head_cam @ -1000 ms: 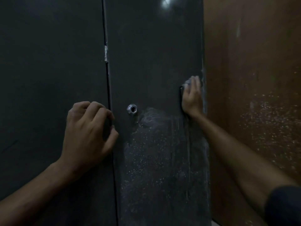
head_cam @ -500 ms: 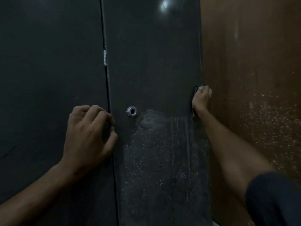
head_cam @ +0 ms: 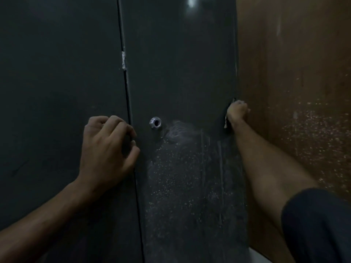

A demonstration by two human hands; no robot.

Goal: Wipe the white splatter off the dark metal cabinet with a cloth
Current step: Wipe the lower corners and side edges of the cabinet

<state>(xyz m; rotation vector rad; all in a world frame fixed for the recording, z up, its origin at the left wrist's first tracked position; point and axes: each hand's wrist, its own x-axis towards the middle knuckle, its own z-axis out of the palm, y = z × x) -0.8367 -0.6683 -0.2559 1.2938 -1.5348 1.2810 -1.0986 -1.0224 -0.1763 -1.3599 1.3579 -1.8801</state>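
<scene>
The cabinet [head_cam: 180,63] is dark charcoal grey, with a pale glare spot at the top of the frame; white splatter [head_cam: 182,177] speckles its lower centre, streaked and smeared; a silver lock ring [head_cam: 156,122] gleams mid-frame; the wall [head_cam: 294,73] at right is brown, flecked white; a dark navy sleeve [head_cam: 319,224] fills the lower right.

White splatter [head_cam: 182,168] speckles my dark cabinet [head_cam: 180,73] door's lower half; a pale cloth [head_cam: 225,122] sliver shows at its right edge.

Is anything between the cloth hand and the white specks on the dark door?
Nothing visible. The right hand holds the cloth at the door's right edge; the splatter lies just below, uncovered.
</scene>
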